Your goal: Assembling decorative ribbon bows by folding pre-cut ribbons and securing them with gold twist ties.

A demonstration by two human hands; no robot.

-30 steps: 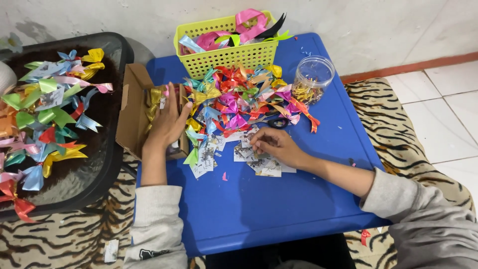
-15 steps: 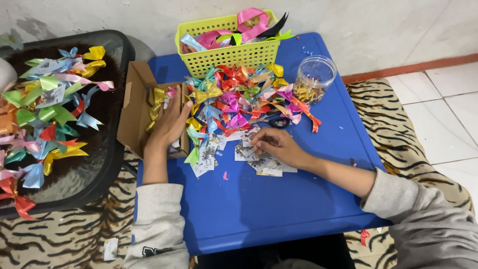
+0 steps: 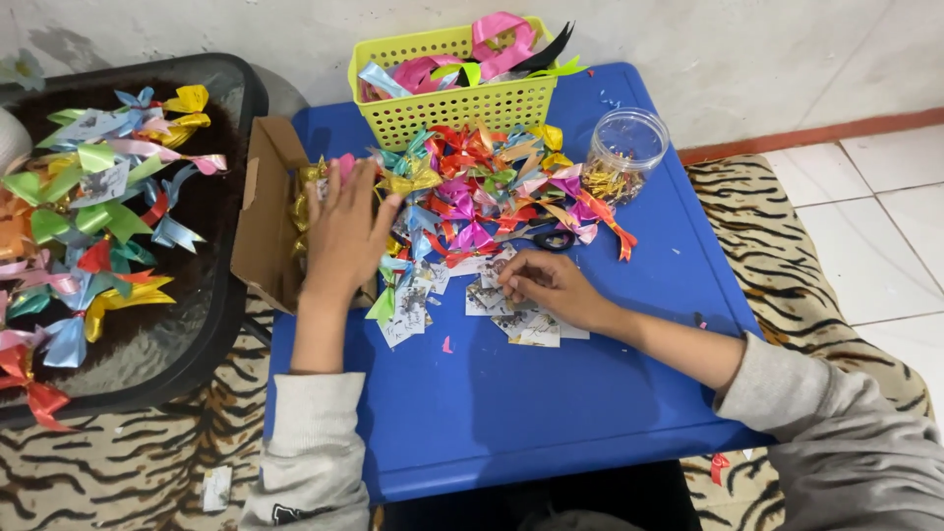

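Blue table (image 3: 511,413), person's two hands on it. Left hand (image 3: 346,231) lies flat, fingers spread and open, palm down over the brown cardboard box (image 3: 264,211); gripping nothing that I can see. Box is open with its flap up, just left of that hand, gold ribbon bits (image 3: 307,197) inside at the fingertips. Right hand (image 3: 549,285) is curled, fingertips pinched down on small paper cards (image 3: 511,315); whether it actually holds one, can't tell. Cards are pale, printed, rectangular, scattered flat under and just below that hand, more of them between the two hands. Green ribbon piece (image 3: 382,307) lies just below the left hand. Ribbon bow pile (image 3: 492,182) sits right above the right hand and right of the left hand: shiny, mixed red, pink, blue, gold, green. Black scissors (image 3: 551,239) lie just above the right hand, at the pile edge. Yellow-green perforated basket (image 3: 462,103) is beyond the pile, pink and blue ribbon in it. Clear round jar (image 3: 621,147) is up and right of the right hand, gold bits inside. Far left of the left hand, a dark glass side table (image 3: 197,324) carries more bows (image 3: 98,206). Tiger-striped rug (image 3: 787,236) under the table.
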